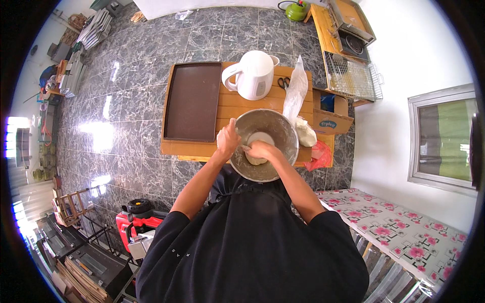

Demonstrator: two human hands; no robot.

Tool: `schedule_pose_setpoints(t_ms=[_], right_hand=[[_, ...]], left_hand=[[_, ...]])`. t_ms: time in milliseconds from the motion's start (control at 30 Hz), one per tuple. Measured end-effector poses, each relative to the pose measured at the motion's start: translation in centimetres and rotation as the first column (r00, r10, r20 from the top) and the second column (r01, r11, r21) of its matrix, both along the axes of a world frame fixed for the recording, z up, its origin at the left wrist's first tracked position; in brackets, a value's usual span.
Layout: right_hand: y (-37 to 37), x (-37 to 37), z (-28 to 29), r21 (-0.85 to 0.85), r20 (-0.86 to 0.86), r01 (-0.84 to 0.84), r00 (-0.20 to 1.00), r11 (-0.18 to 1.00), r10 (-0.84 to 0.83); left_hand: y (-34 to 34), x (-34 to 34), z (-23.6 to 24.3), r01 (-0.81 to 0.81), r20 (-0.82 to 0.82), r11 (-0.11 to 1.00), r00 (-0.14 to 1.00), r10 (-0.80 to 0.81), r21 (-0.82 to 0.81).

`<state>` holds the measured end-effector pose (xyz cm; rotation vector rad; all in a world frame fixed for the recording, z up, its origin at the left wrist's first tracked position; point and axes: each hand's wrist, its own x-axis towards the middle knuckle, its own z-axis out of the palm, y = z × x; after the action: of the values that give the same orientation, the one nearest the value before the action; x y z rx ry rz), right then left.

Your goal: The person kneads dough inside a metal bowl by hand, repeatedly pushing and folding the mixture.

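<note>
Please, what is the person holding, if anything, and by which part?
The left hand holds the metal bowl by its left rim. The right hand is inside, at the pale dough; whether it grips this cannot be told.

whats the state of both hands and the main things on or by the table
metal bowl: holding pale mixture
left hand: closed on bowl rim
right hand: down inside bowl
kettle: upright
brown tray: lying flat
scissors: lying, open or shut unclear
clear bag: holds white contents
red bag: crumpled
cardboard box: flaps open
</note>
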<state>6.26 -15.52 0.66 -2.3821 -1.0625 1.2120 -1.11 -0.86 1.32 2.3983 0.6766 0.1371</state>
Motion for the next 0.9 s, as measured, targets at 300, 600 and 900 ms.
schedule_pose_setpoints(t_ms=[300, 600, 900], right_hand=[[-0.6, 0.7, 1.8, 0.383, 0.124, 0.353, 0.896, 0.853, -0.427], [-2.7, -0.9, -2.0, 0.298, 0.128, 0.104, 0.981, 0.949, -0.147], [-3.0, -1.9, -0.3, 0.24, -0.146, 0.29, 0.954, 0.926, -0.261]], left_hand=[[0.1, -0.4, 0.0, 0.01, -0.018, 0.999, 1.0, -0.011, -0.032], [0.1, -0.7, 0.5, -0.061, -0.008, 0.998, 0.998, 0.061, 0.027], [0.3, -0.8, 0.0, -0.091, -0.031, 0.996, 0.995, 0.091, -0.002]])
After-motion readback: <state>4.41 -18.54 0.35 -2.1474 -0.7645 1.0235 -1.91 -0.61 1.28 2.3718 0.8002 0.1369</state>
